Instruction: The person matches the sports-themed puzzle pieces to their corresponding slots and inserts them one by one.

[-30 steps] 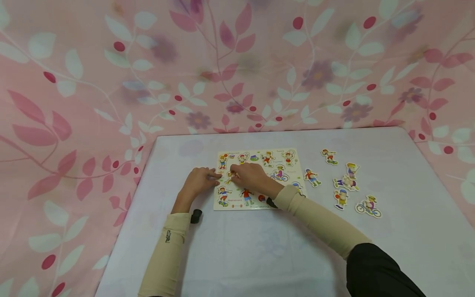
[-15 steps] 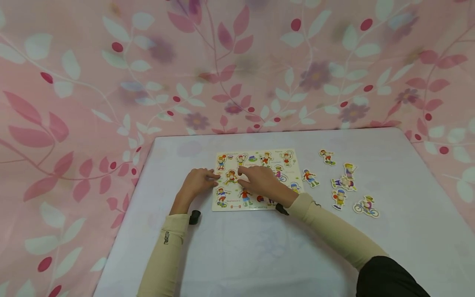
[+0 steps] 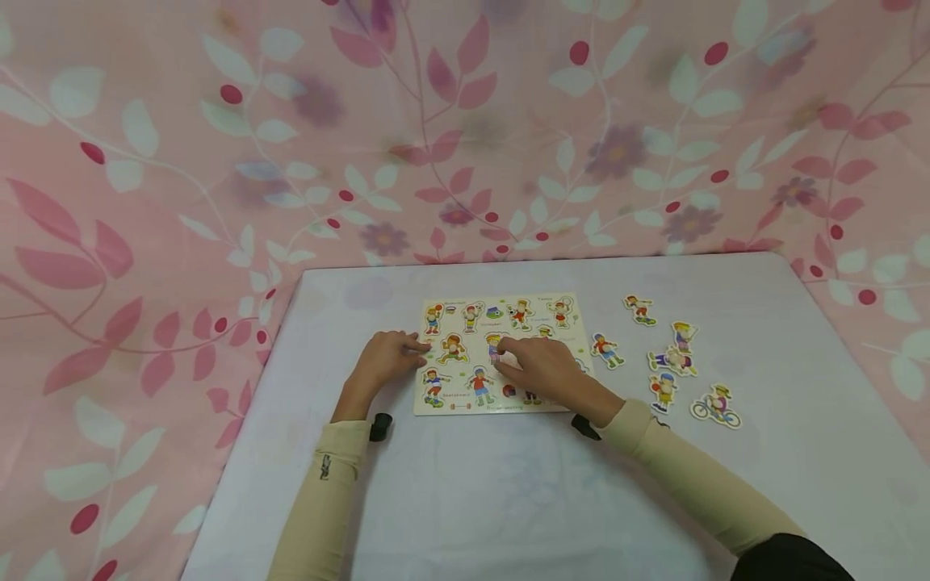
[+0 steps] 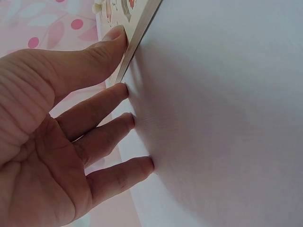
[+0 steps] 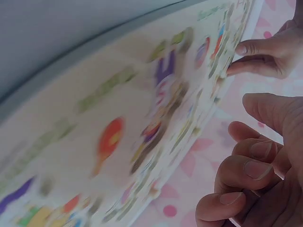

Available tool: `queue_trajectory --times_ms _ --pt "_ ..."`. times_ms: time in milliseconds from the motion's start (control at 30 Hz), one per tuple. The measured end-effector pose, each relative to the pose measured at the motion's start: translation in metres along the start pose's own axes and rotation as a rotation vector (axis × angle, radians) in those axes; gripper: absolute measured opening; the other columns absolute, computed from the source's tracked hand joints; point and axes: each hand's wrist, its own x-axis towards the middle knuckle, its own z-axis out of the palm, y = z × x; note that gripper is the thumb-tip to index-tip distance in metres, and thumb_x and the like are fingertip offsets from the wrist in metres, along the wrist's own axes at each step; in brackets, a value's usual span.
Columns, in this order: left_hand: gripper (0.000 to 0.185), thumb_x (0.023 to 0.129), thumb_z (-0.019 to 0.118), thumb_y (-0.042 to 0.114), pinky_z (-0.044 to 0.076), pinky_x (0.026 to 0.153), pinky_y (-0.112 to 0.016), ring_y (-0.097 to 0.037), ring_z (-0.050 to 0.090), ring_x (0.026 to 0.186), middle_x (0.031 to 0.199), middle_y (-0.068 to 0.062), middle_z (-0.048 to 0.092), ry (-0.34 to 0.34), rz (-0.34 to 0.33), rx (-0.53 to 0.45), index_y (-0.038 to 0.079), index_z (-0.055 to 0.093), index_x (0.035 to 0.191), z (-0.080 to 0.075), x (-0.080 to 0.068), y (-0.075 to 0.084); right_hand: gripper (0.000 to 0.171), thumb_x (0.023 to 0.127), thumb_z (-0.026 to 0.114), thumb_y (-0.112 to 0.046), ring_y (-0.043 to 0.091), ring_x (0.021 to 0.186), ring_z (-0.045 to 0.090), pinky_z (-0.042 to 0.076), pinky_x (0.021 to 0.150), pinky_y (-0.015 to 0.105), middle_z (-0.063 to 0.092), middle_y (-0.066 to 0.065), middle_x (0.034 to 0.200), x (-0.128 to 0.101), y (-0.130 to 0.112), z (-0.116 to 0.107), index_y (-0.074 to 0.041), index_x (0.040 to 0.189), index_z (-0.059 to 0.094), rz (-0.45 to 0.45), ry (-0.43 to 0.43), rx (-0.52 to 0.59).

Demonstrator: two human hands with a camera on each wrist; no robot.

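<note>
Head view is showing the puzzle board (image 3: 501, 355) lying mid-table, long axis left to right; the right hand (image 3: 545, 371) is hovering over it, fingertips at a piece toward ten o'clock. Left wrist view: the left hand (image 4: 71, 137), fingers spread straight, is bracing the board's left edge. Right wrist view: right fingers (image 5: 246, 170) are curling loosely, holding nothing.

Soft, even indoor light; wrist views blurred at close range.
Head view is bright and fairly sharp, with faint shadows under the forearms toward 6 o'clock and mild bowing at the edges. In the right wrist view the puzzle board (image 5: 142, 123) smears; its 10 o'clock corner is dim grey.
</note>
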Motion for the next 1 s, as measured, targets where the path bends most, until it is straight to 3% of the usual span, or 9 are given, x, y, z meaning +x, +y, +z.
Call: queue_trajectory --times_ms 233,467,700,1000 --pt "0.031 0.084 0.08 0.021 0.032 0.111 -0.052 -0.039 0.048 0.13 0.13 -0.012 0.062 0.006 0.007 -0.001 0.015 0.076 0.113 -0.001 -0.002 0.001 0.024 0.093 0.069 -0.035 0.007 0.054 0.048 0.036 0.046 0.025 0.061 -0.011 0.068 -0.018 0.019 -0.01 -0.02 0.111 0.068 0.04 0.008 -0.002" --pt "0.031 0.084 0.08 0.021 0.032 0.111 -0.052 -0.039 0.048 0.131 0.13 -0.012 0.062 0.003 0.008 0.004 0.014 0.076 0.114 0.0 -0.003 0.003 0.03 0.094 0.067 -0.036 0.009 0.05 0.043 0.031 0.041 0.028 0.048 -0.012 0.058 -0.035 0.04 -0.018 -0.018 0.118 0.067 0.076 0.013 0.01" --pt "0.03 0.085 0.079 0.022 0.031 0.112 -0.051 -0.037 0.047 0.132 0.131 -0.011 0.061 0.0 -0.005 0.002 0.016 0.075 0.114 0.0 -0.001 0.002 0.03 0.093 0.069 -0.036 0.01 0.053 0.046 0.036 0.045 0.028 0.05 -0.011 0.061 -0.049 0.054 -0.029 -0.017 0.117 0.067 0.122 0.046 0.015" --pt "0.03 0.084 0.079 0.022 0.031 0.112 -0.051 -0.037 0.048 0.131 0.131 -0.011 0.062 0.009 0.008 0.003 0.016 0.076 0.114 0.001 -0.001 0.001 0.029 0.092 0.069 -0.036 0.013 0.048 0.039 0.029 0.041 0.028 0.047 -0.005 0.06 -0.061 0.075 -0.043 -0.016 0.113 0.066 0.158 0.08 -0.002"
